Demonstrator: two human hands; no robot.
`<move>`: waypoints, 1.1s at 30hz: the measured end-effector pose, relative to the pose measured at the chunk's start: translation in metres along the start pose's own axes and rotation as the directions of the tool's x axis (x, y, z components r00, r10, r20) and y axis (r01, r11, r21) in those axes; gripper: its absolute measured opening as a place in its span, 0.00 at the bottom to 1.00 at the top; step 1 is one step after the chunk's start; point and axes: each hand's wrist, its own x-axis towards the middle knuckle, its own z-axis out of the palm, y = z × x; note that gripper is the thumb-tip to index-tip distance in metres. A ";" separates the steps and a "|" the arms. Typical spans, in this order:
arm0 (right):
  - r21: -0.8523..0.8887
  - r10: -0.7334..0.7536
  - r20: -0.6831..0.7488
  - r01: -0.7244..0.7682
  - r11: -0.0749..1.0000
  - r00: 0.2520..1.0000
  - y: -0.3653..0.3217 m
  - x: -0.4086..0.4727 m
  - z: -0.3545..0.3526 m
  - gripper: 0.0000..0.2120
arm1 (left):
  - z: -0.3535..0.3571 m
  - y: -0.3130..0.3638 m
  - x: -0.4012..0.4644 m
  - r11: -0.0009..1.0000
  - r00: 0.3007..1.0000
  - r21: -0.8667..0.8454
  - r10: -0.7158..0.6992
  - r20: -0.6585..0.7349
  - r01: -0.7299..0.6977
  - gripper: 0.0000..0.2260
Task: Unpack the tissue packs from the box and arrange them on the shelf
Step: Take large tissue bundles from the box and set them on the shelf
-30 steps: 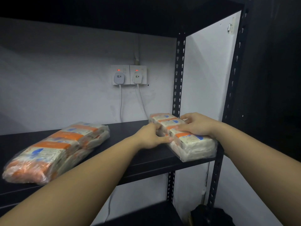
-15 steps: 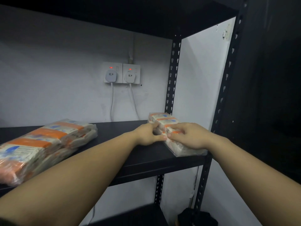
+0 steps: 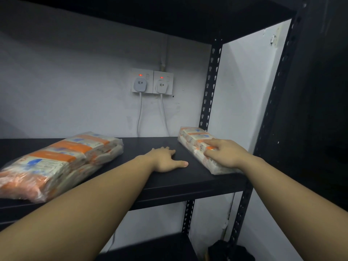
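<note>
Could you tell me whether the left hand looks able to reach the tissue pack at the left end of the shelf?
Probably yes: the left hand lies flat on the bare shelf, with nothing between it and the left tissue pack.

Two bare forearms showing, coming in from the bottom edge, one per side. No sleeves showing anywhere along the visible length; both arms are running uncovered from frame edge to wrist. Left hand (image 3: 165,159) and right hand (image 3: 224,153) are wearing no gloves. Wrists and fingers are carrying no watch, band or ring that the view is showing. Nails are looking short and plain. Nothing else of the person is showing.
</note>
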 end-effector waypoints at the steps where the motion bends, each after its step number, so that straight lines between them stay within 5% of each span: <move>1: -0.002 0.004 0.002 -0.004 1.000 1.000 -0.001 0.000 0.000 0.25 | 0.000 0.000 0.000 1.000 1.000 -0.002 0.000 -0.001 0.000 0.44; 6: -0.004 0.014 -0.005 -0.014 1.000 1.000 -0.004 -0.001 -0.001 0.27 | -0.007 0.000 -0.010 1.000 1.000 -0.007 -0.008 0.019 0.008 0.42; 11: -0.010 -0.151 -0.083 0.150 0.989 0.985 -0.033 -0.009 0.000 0.30 | -0.031 -0.011 -0.058 0.989 0.994 0.135 -0.050 -0.101 0.064 0.37; 19: 0.174 -0.306 0.011 0.300 0.938 0.952 -0.113 -0.027 0.050 0.31 | -0.069 -0.091 -0.188 0.886 0.915 0.289 -0.280 -0.289 0.362 0.33; 26: 0.142 -0.316 0.049 0.307 0.941 0.947 -0.147 -0.039 0.087 0.29 | -0.080 -0.163 -0.230 0.947 0.946 0.173 -0.229 -0.228 0.271 0.34; 33: 0.125 -0.309 0.026 0.304 0.945 0.951 -0.149 -0.043 0.091 0.28 | -0.090 -0.190 -0.234 0.929 0.950 0.293 -0.147 -0.274 0.229 0.32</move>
